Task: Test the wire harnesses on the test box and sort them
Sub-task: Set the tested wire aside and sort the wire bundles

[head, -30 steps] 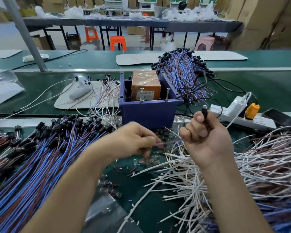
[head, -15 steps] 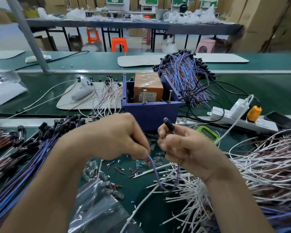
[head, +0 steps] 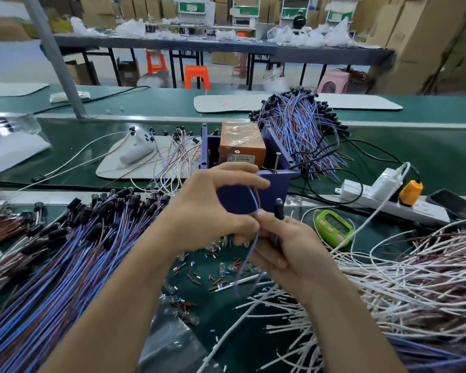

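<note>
While one harness (head: 242, 267) is held, left grip (head: 210, 211) pinching wire (head: 257, 199), right grip (head: 291, 251) clasping plug (head: 279, 210), one test box (head: 279, 181) behind

Purple open-topped test box (head: 277, 184) stands upright with an orange block inside. Just in front of it is one blue-brown wire harness (head: 279, 210), black plug up, tail hanging, pinched by left hand (head: 213, 211) and right hand (head: 288, 249). Big harness pile (head: 65, 254) front-left of box; second bundle (head: 299, 125) behind-right, against it.
</note>
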